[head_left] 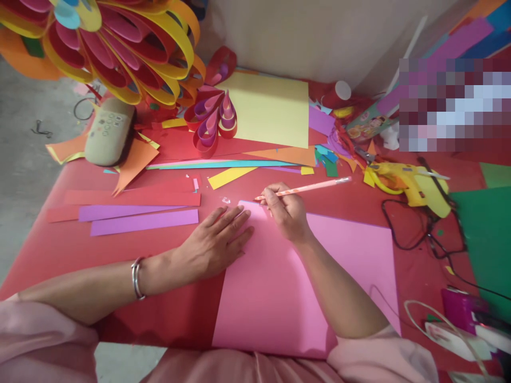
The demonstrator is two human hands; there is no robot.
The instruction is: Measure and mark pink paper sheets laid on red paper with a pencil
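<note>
A pink sheet of paper [271,298] lies flat on the red table in front of me. My left hand [217,239] is open, its fingers spread over the sheet's upper left corner. A silver bangle [138,278] circles that wrist. My right hand [285,210] grips a pencil [315,186], pale pink with an eraser end pointing right. Its tip is at the sheet's top edge, close to my left fingertips. Purple strips [146,222] and red strips [136,197] of paper lie to the left of my left hand.
At the upper left stands a large looped paper flower [159,58] beside a beige case [109,132]. Behind my hands lie a pale yellow sheet [275,109] and small paper curls [211,122]. A yellow glue gun [407,183] with a black cord and a green sheet [485,239] are on the right.
</note>
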